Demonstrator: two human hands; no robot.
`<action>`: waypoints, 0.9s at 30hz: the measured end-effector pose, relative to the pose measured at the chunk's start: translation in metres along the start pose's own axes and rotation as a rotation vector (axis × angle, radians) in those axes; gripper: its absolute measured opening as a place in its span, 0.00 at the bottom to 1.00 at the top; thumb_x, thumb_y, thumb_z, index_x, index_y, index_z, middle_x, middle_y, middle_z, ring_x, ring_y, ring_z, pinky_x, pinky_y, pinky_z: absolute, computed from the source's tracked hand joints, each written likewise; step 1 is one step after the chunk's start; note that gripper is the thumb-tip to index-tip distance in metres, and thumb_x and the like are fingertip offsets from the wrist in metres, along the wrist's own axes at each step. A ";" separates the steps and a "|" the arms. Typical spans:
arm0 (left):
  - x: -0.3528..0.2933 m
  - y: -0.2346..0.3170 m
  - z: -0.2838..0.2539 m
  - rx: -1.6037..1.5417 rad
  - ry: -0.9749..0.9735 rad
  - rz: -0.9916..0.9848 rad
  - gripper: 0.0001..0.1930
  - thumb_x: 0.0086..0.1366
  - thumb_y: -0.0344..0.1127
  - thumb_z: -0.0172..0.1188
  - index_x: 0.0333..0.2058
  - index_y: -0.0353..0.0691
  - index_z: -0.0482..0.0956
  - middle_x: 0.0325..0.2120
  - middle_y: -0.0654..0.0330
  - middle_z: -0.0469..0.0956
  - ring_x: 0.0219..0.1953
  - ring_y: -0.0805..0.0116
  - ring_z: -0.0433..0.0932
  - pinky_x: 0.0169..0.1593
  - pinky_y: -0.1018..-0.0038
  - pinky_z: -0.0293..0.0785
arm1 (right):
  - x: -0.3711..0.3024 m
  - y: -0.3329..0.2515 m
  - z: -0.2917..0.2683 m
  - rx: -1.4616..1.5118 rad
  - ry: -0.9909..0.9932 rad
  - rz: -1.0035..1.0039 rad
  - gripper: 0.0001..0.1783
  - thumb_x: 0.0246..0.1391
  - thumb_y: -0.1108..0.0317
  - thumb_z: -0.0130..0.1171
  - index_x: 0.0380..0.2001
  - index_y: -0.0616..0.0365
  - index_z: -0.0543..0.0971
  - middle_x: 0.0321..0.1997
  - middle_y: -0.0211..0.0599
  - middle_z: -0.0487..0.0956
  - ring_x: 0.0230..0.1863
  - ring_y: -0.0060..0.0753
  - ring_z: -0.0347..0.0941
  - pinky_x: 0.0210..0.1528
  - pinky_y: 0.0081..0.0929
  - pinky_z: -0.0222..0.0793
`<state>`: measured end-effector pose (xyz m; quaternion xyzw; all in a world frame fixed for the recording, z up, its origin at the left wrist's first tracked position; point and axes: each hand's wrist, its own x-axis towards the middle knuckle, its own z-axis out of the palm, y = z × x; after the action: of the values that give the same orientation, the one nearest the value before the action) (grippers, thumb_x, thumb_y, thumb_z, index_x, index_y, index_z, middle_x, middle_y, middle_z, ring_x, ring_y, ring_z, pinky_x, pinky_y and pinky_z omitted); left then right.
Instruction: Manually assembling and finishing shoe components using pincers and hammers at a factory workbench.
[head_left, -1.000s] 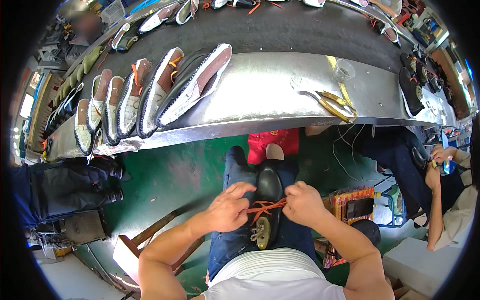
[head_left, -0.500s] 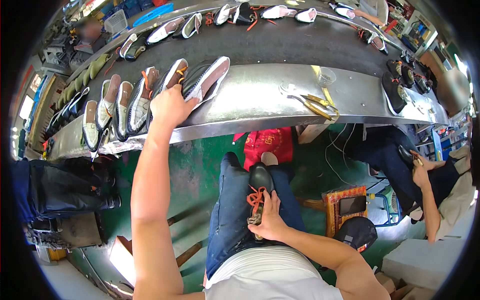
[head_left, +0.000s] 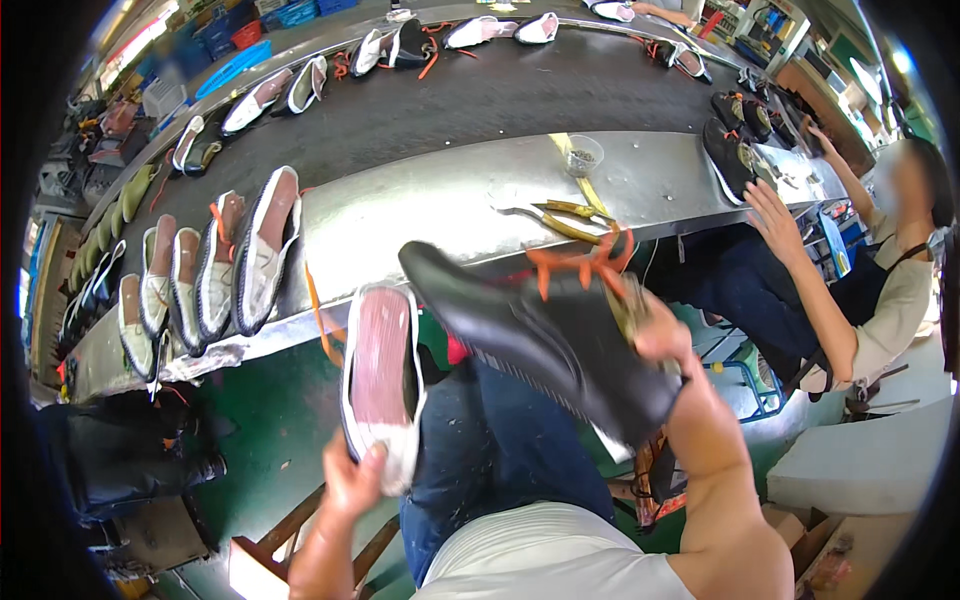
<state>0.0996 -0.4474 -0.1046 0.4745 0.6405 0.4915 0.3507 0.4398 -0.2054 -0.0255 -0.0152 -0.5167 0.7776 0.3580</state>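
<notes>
My left hand (head_left: pixel 352 482) is closed round the white end of a shoe upper (head_left: pixel 383 350), its pinkish-brown underside facing me. A yellow-orange lace (head_left: pixel 318 310) trails beside that upper's far end. My right hand (head_left: pixel 662 332) grips a black shoe (head_left: pixel 540 335) at its top opening, where something tan-green shows. This shoe is raised above my lap, tilted, toe to the far left, slightly blurred. Its orange lace (head_left: pixel 585 262) stands out from the top. The two pieces are close together, side by side.
More uppers (head_left: pixel 265 250) stand along the left of the metal bench edge (head_left: pixel 400 200). Yellow-handled pliers (head_left: pixel 570 220) and a small clear cup (head_left: pixel 583 156) lie farther right. Beyond, shoes line a dark belt (head_left: pixel 450 110). A co-worker (head_left: pixel 850 270) sits at the right, hands raised.
My left hand has taken an upper from the bench row and brought it nearer. My right hand has lifted the black shoe from my lap. The co-worker's hands have moved up toward the bench.
</notes>
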 end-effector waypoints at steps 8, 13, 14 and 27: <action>-0.058 -0.043 0.019 0.333 -0.414 -0.344 0.26 0.56 0.48 0.69 0.40 0.28 0.78 0.24 0.47 0.81 0.28 0.61 0.82 0.34 0.64 0.78 | 0.229 0.019 -0.100 -0.123 0.524 0.161 0.22 0.48 0.72 0.64 0.49 0.59 0.75 0.40 0.35 0.79 0.39 0.30 0.78 0.41 0.32 0.75; -0.008 0.009 0.050 0.758 -0.645 -0.127 0.45 0.51 0.58 0.70 0.55 0.26 0.67 0.53 0.32 0.71 0.54 0.40 0.74 0.52 0.52 0.73 | 0.323 0.042 -0.256 -1.164 0.819 0.034 0.28 0.44 0.58 0.69 0.46 0.63 0.75 0.45 0.50 0.80 0.46 0.49 0.79 0.50 0.36 0.74; 0.003 0.012 0.053 0.759 -0.642 -0.137 0.45 0.51 0.58 0.70 0.55 0.26 0.67 0.53 0.32 0.71 0.54 0.40 0.74 0.52 0.52 0.73 | 0.326 0.040 -0.263 -1.301 0.807 0.084 0.30 0.44 0.54 0.69 0.46 0.64 0.75 0.47 0.55 0.79 0.49 0.53 0.77 0.52 0.38 0.73; 0.085 -0.043 0.177 0.672 -0.953 -0.153 0.45 0.56 0.61 0.62 0.65 0.38 0.62 0.56 0.36 0.70 0.53 0.42 0.75 0.56 0.60 0.72 | 0.072 0.036 -0.091 -2.148 0.166 0.259 0.36 0.56 0.50 0.60 0.58 0.68 0.66 0.61 0.55 0.68 0.66 0.55 0.61 0.66 0.46 0.58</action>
<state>0.2244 -0.3170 -0.1923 0.6808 0.5652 -0.0325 0.4647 0.4022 -0.1001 -0.0724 -0.4276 -0.8961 -0.0524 0.1066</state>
